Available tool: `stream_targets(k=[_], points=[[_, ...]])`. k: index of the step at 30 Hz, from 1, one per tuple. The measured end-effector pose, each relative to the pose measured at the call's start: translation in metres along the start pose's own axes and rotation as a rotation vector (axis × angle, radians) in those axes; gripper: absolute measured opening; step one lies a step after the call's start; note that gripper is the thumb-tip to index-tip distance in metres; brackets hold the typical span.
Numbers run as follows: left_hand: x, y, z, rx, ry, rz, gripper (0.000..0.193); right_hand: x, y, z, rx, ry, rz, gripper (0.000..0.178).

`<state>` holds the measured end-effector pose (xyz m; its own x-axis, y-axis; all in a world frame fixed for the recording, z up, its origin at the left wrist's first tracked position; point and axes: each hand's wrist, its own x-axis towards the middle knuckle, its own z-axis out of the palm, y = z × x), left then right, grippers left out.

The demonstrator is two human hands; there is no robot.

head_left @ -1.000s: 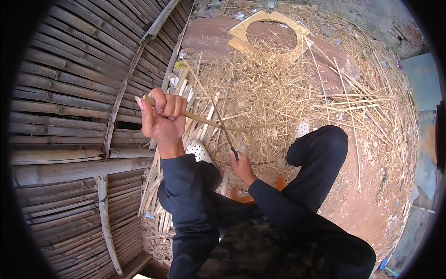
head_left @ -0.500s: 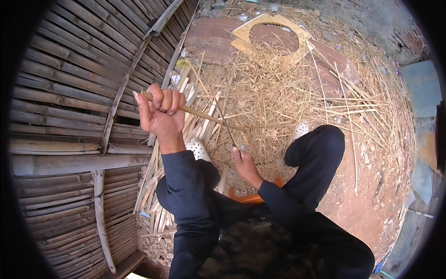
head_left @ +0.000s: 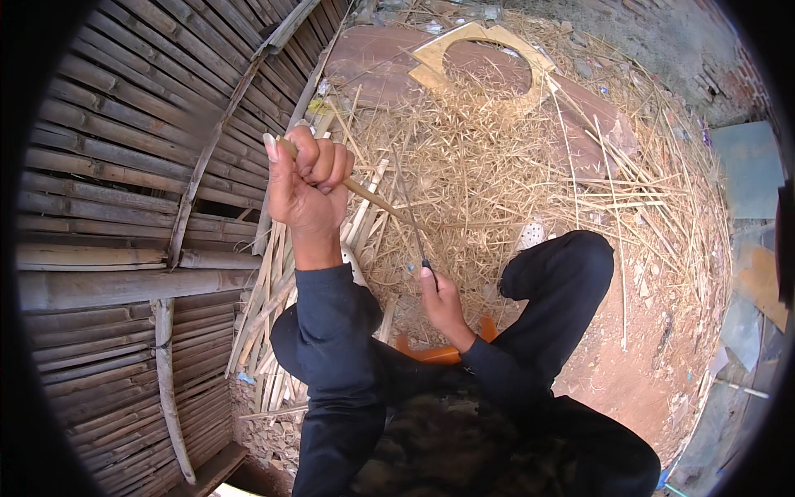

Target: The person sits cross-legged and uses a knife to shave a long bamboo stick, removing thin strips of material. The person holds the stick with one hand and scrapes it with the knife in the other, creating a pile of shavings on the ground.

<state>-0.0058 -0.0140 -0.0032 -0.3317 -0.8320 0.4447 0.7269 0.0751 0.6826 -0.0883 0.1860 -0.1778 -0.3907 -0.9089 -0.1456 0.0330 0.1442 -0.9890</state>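
Note:
My left hand (head_left: 312, 178), raised near the slatted wall, is closed in a fist around a bamboo strip (head_left: 374, 199). The strip slants down to the right from the fist. My right hand (head_left: 443, 303) grips the dark handle of a long thin knife (head_left: 416, 233) at the centre, between my knees. The blade points up and away from me and crosses the strip; whether its edge touches the strip I cannot tell. Beneath both hands lies a thick litter of pale shavings (head_left: 472, 166).
A bamboo-slat wall (head_left: 108, 182) rises close on the left, with split bamboo strips (head_left: 267, 331) piled along its foot. Under me is an orange stool (head_left: 439, 355). Farther off lies a board with a round cutout (head_left: 431, 76). Sheet panels (head_left: 749, 170) lean at the right.
My left hand has moved right and slightly up with the bamboo strip. My right hand and the knife have shifted slightly, and the blade stands more upright. The whole view has shifted a little.

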Motion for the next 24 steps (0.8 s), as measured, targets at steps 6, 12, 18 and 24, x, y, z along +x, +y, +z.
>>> stream_targets(k=[6,12,18,24], points=[[-0.002,-0.004,0.002,-0.004,-0.01,-0.007,0.045,0.006,-0.001,0.004,0.063,0.008,-0.188,0.039],[0.003,-0.006,-0.003,0.091,0.049,0.049,0.044,-0.002,0.056,0.001,-0.212,0.034,0.112,0.05],[-0.003,-0.005,0.005,0.095,0.002,0.008,0.047,0.002,-0.046,0.001,0.211,-0.016,-0.22,0.038],[0.002,-0.011,0.011,0.092,0.016,0.024,0.048,0.001,0.079,-0.007,-0.33,0.119,-0.07,0.046]])
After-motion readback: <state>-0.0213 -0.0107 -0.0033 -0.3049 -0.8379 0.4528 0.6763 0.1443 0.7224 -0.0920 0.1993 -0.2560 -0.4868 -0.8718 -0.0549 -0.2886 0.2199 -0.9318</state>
